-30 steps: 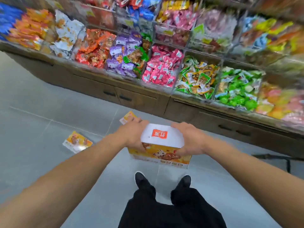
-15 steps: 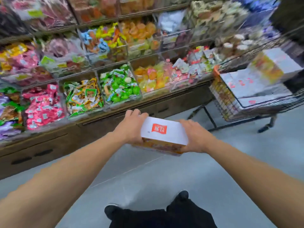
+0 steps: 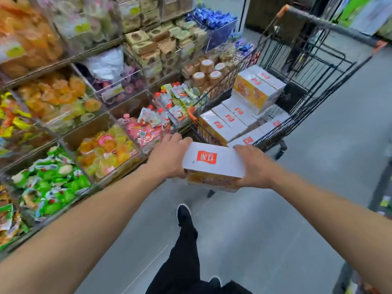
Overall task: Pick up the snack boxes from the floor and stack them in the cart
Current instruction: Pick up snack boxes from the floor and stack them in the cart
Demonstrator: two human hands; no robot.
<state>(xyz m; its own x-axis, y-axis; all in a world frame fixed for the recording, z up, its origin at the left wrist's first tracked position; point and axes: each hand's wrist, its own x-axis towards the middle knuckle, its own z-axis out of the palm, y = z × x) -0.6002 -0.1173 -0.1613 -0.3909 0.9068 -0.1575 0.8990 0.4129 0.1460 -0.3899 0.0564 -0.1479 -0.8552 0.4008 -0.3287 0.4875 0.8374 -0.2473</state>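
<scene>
Box (image 3: 213,161) is stiff card, looks light, a bit slick on top, so clamping the short ends makes sense. Left hand (image 3: 169,159) and right hand (image 3: 253,165) grip those ends, fingers curled round, carrying it just short of the cart's (image 3: 297,122) near edge, stack (image 3: 231,122) inside.

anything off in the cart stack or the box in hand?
One oddity: in the black wire shopping cart, the upper yellow-and-white snack boxes sit skewed across the flat row of white-topped boxes below. The white-topped snack box with a red logo, held by the left hand and right hand, looks undamaged.
</scene>
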